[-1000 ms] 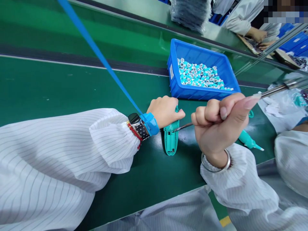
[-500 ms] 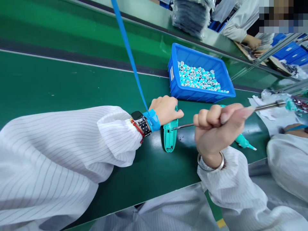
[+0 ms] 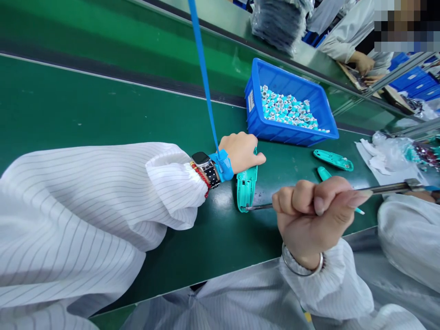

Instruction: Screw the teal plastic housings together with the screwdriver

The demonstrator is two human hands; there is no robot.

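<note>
My left hand (image 3: 241, 153) lies over the far end of a teal plastic shell (image 3: 246, 189), fingers curled down and thumb stuck out to the side. The shell's hollow inside faces up, with small dark parts in it. In my closed right hand (image 3: 311, 215) is a slim metal tool (image 3: 381, 188) that looks like tweezers. Its thin tip touches the shell's near end, inside the rim. My palm and fingers hide the tool's middle. Another elongated teal shell (image 3: 333, 160) lies to the right, and a further teal piece (image 3: 323, 174) is partly behind my right hand.
A blue bin (image 3: 292, 130) with many small teal-and-white parts stands just beyond my hands. A blue strap (image 3: 202, 59) runs up from my left wrist. Co-workers' sleeves (image 3: 409, 229) show at right and far side. Plastic bags (image 3: 392, 151) lie at right.
The tool's tip has moved from the shell's middle to its near end, my right hand coming lower with it. My left hand stays on the shell. The view has shifted slightly.
</note>
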